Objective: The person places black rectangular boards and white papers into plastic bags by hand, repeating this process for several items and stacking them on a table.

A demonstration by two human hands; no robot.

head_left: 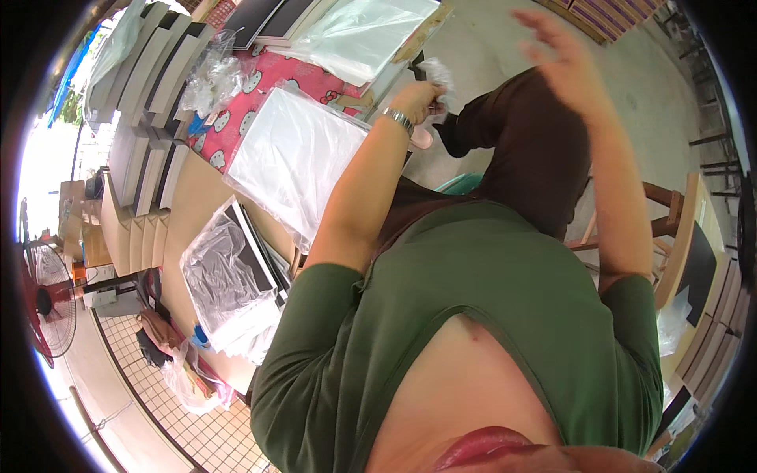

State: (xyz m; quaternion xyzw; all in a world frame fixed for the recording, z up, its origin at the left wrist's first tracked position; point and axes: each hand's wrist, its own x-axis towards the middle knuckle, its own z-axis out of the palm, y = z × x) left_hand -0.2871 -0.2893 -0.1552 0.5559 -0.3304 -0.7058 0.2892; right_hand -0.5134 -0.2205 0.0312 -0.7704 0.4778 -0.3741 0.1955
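Note:
My left hand [416, 101], with a metal watch [398, 119] at the wrist, is closed round a crumpled piece of clear plastic [438, 74] just past the table's edge. My right hand [566, 67] is raised over my right knee, somewhat blurred, its fingers apart and nothing in them. Beneath my left forearm a flat white sheet or board in clear plastic [292, 154] lies on the table. Farther off, another plastic-wrapped stack [367, 35] rests near the far edge. Dark boards in plastic [236, 272] lie nearer to me, left of my arm.
A pink patterned cloth [229, 130] covers part of the brown table [193, 205]. Tall stacks of thick boards [150, 71] stand at the left, with loose clear plastic [213, 79] beside them. A fan [47, 292] is at the far left, a wooden chair [662, 206] at my right.

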